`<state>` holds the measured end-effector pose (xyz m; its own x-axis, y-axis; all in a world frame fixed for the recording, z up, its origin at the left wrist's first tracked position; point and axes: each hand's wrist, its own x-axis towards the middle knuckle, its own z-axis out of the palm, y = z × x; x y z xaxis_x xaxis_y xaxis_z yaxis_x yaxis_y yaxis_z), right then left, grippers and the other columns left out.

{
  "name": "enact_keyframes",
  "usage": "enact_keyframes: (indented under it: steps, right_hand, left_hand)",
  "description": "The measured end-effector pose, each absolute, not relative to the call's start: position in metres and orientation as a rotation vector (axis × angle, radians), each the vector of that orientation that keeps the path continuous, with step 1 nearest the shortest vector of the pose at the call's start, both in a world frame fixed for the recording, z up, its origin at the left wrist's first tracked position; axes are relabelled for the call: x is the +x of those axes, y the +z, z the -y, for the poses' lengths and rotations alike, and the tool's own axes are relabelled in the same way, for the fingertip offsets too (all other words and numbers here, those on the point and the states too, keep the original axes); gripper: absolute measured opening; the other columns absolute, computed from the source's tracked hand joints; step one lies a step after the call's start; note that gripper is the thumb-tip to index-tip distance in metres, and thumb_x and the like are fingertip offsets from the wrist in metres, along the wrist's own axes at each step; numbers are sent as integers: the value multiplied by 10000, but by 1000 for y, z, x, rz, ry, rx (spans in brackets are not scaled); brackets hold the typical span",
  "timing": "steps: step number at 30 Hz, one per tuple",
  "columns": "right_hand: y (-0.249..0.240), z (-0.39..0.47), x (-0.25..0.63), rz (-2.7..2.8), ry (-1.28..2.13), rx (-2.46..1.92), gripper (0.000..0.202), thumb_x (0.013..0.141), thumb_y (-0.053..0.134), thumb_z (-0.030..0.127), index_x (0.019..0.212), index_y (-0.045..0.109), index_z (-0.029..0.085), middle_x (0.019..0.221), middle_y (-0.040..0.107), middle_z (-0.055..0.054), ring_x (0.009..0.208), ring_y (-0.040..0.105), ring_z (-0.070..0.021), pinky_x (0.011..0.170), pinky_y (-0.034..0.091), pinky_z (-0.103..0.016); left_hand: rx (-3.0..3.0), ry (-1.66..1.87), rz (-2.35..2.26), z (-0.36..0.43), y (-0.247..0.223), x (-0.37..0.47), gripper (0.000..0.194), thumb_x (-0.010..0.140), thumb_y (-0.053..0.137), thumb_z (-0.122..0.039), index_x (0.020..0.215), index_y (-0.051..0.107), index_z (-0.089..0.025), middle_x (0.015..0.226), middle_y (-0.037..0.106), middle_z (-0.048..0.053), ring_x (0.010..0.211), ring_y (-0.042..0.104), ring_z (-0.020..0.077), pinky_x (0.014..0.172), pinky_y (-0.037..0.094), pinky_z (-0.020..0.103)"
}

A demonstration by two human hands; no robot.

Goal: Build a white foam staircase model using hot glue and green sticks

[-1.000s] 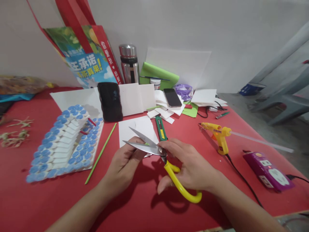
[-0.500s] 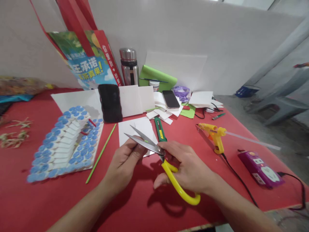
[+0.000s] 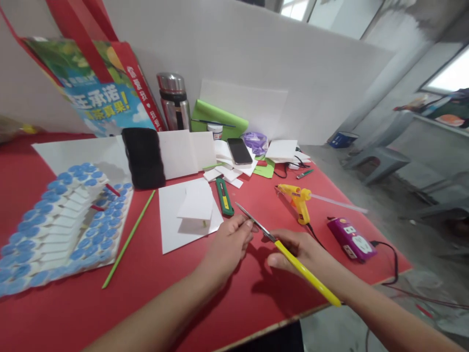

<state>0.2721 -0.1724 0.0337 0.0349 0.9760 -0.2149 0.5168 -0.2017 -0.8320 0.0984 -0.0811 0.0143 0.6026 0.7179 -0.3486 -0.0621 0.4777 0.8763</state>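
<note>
My right hand is closed on yellow-handled scissors, whose blades point up and left and look nearly together. My left hand has its fingers pinched near the blades; anything between them is too small to make out. Left of the hands, a white card piece stands raised over a flat white sheet, with a bit of green under it. The green cutter lies just beyond my left hand. A thin green stick rests farther left.
At the left is a white model with blue rolled discs. A yellow glue gun and purple power socket lie right. Behind are a black case, phone, steel flask and printed bag.
The view has swung right. Both hands and the scissors have moved right, off the white sheet, uncovering the raised card. The scissor blades, spread before, are now nearly together.
</note>
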Motion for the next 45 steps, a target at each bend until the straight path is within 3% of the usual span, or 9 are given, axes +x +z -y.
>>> enact_keyframes:
  steps: [6, 9, 12, 17, 21, 25, 30, 39, 45]
  right_hand:
    - [38, 162, 285, 1371, 1217, -1858, 552, 865, 672, 727, 702, 533, 218, 562, 460, 54, 497, 463, -128, 496, 352, -267]
    - [44, 156, 289, 1457, 1099, -2045, 476, 926, 639, 662, 761, 552, 224, 589, 573, 17, 507, 578, -175, 494, 387, -285]
    - [41, 139, 290, 1699, 636, -2319, 349, 979, 630, 513, 848, 653, 190, 774, 730, -93, 729, 708, -263, 611, 445, -328]
    - [28, 97, 270, 1785, 332, -2682, 274, 1006, 533, 311, 994, 725, 116, 965, 785, -194, 929, 759, -335, 688, 468, -360]
    - [37, 88, 247, 1865, 268, -2751, 295, 1001, 592, 371, 1054, 747, 126, 986, 782, -191, 935, 759, -339, 666, 480, -352]
    - [62, 97, 226, 1948, 38, -2292, 271, 995, 670, 396, 999, 784, 151, 910, 759, -148, 799, 722, -277, 653, 482, -350]
    - [70, 89, 200, 1756, 481, -1244, 219, 916, 799, 407, 994, 801, 203, 792, 701, -16, 674, 623, -139, 606, 485, -268]
    - [35, 83, 178, 1691, 553, -1061, 82, 935, 735, 150, 918, 779, 216, 822, 733, -9, 758, 667, -140, 630, 499, -259]
    - [35, 86, 181, 1703, 620, -1033, 50, 935, 754, 191, 895, 769, 218, 820, 742, -10, 731, 673, -143, 648, 528, -271]
  left_hand:
    - [913, 471, -775, 69, -5, 116, 248, 958, 631, -386, 831, 588, -177, 583, 481, -64, 411, 315, 49, 426, 222, 190]
    - [933, 508, -691, 73, -5, 103, 264, 914, 720, -409, 848, 626, -172, 789, 729, 69, 601, 613, 121, 552, 480, 229]
    - [878, 540, -642, 81, 2, 82, 278, 857, 811, -423, 902, 675, -186, 923, 792, 107, 882, 741, 227, 762, 605, 339]
    - [987, 653, -800, 93, 10, 41, 216, 833, 849, -399, 900, 781, -204, 984, 749, 52, 804, 681, 158, 721, 604, 286]
    - [1071, 812, -941, 94, 14, 14, 183, 785, 874, -386, 836, 817, -220, 880, 700, 31, 736, 626, 160, 611, 593, 281]
    - [1226, 919, -953, 82, 22, 4, 118, 804, 839, -329, 824, 848, -213, 844, 772, 63, 742, 653, 167, 626, 558, 251]
    - [1304, 1087, -900, 62, 26, 8, 87, 815, 804, -273, 868, 854, -225, 648, 719, 3, 505, 522, 97, 514, 448, 234]
    - [1353, 1092, -1015, 64, 13, 4, 87, 843, 761, -256, 805, 822, -207, 501, 631, -30, 468, 556, 119, 531, 477, 248]
    - [1444, 1103, -966, 66, 13, 3, 103, 873, 743, -237, 860, 845, -244, 648, 733, 3, 535, 644, 147, 543, 528, 259]
